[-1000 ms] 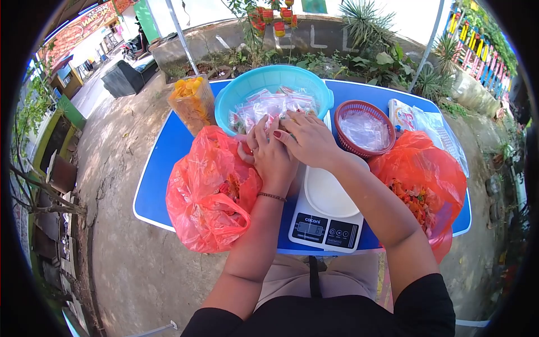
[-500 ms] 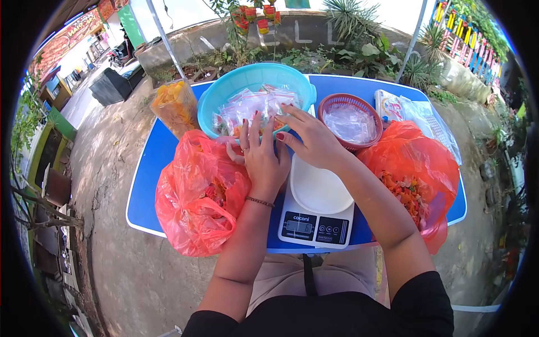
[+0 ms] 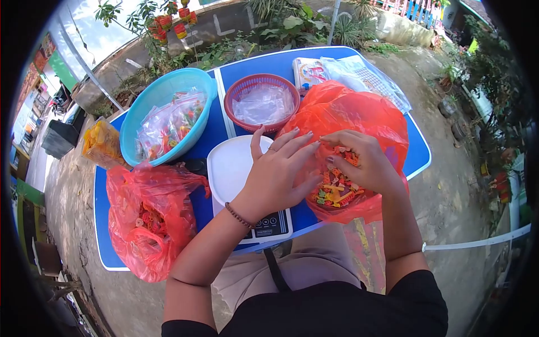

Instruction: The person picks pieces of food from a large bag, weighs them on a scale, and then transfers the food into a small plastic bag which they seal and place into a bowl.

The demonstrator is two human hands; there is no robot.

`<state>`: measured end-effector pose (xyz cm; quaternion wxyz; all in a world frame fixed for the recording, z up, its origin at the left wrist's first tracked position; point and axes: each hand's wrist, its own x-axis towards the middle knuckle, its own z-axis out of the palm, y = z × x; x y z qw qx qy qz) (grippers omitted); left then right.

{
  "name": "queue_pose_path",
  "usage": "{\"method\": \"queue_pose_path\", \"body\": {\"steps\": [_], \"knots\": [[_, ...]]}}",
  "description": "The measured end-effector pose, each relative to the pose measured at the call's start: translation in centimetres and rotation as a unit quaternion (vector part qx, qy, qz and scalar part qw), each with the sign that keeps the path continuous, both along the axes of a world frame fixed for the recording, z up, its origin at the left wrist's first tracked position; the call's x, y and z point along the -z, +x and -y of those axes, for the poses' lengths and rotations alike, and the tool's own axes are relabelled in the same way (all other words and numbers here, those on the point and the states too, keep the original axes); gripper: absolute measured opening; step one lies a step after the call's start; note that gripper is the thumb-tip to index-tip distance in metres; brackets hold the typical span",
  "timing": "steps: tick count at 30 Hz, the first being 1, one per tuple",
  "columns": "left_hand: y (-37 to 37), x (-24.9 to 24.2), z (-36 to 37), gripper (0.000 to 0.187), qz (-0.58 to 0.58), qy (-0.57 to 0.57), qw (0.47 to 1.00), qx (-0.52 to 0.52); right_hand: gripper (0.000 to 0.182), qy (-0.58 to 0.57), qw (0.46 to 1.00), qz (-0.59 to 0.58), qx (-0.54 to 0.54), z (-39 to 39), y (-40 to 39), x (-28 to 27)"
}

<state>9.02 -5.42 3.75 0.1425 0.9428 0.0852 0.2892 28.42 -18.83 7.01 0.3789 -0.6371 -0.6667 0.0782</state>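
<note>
My left hand (image 3: 281, 171) has its fingers stretched out, open, at the left side of a red plastic bag (image 3: 359, 109). My right hand (image 3: 365, 160) is at the same bag's mouth, its fingers and thumb curled on the thin plastic. Inside the bag lie many small colourful pieces (image 3: 339, 188), mostly orange, red and yellow. Partly under my left hand and forearm is a white kitchen scale (image 3: 278, 224) with a white tray (image 3: 230, 165) on top.
A turquoise basin (image 3: 199, 126) holds filled zip bags (image 3: 168, 126). Beside it, a brown-red basket (image 3: 233, 92) contains clear bags (image 3: 264, 105). A second red bag (image 3: 120, 196) sits at left, near a container of yellow-orange pieces (image 3: 104, 143). Plastic packs (image 3: 359, 73) lie at the back right.
Both hands have left the turquoise basin and moved right to the right-hand red bag. The view has turned to the right, and the right bag's mouth is wider.
</note>
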Motion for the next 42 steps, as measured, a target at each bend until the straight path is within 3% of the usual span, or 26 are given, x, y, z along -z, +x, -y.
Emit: {"method": "queue_pose_path", "body": {"steps": [4,9,10,12,15,18,21,24,28,30,33,36,39,42], "knots": [[2.9,1.0,0.9,0.038,-0.049,0.01,0.998,0.035,0.034,-0.044,0.995,-0.007,0.085,4.2,0.7,1.9],[4.4,2.7,1.3,0.025,-0.151,0.072,0.986,0.007,0.035,-0.073,0.986,0.018,0.15,6.9,0.9,4.9],[4.5,2.8,1.2,0.024,-0.159,0.082,0.984,0.0,0.036,-0.113,0.98,-0.032,0.158,6.8,0.6,5.1],[4.5,2.5,0.8,0.026,-0.172,0.07,0.982,-0.015,0.036,-0.19,0.958,-0.13,0.17,6.3,0.1,5.2],[4.3,2.2,0.6,0.033,-0.167,0.071,0.983,-0.037,0.037,-0.107,0.984,-0.02,0.142,5.4,0.5,7.0],[4.0,1.5,0.7,0.043,-0.2,0.066,0.976,-0.06,0.039,-0.098,0.978,0.049,0.178,3.9,1.3,7.9],[4.2,0.6,0.7,0.06,-0.235,0.059,0.967,-0.076,0.044,-0.1,0.975,0.036,0.197,1.3,1.1,7.1],[4.7,0.1,0.3,0.078,-0.231,0.058,0.967,-0.091,0.048,-0.053,0.986,0.05,0.15,-1.7,1.8,7.8],[4.8,0.3,0.0,0.095,-0.208,0.055,0.972,-0.098,0.048,-0.019,0.983,0.125,0.13,-4.3,1.7,10.3],[4.5,0.2,0.2,0.097,-0.212,0.056,0.97,-0.103,0.042,-0.004,0.987,0.13,0.099,-4.3,0.9,11.0],[3.7,-0.4,0.3,0.098,-0.227,0.052,0.967,-0.107,0.044,-0.114,0.992,0.043,-0.012,-2.5,0.4,9.9],[3.4,-1.2,0.1,0.096,-0.24,0.031,0.965,-0.101,0.039,-0.106,0.994,0.039,-0.014,0.7,-0.2,8.3],[3.4,-1.0,0.3,0.091,-0.245,0.031,0.963,-0.103,0.03,-0.146,0.988,0.033,0.022,3.4,0.7,7.1],[3.3,-0.4,0.7,0.084,-0.236,0.065,0.964,-0.1,0.023,-0.109,0.982,0.057,0.143,5.0,1.1,6.1]]}}
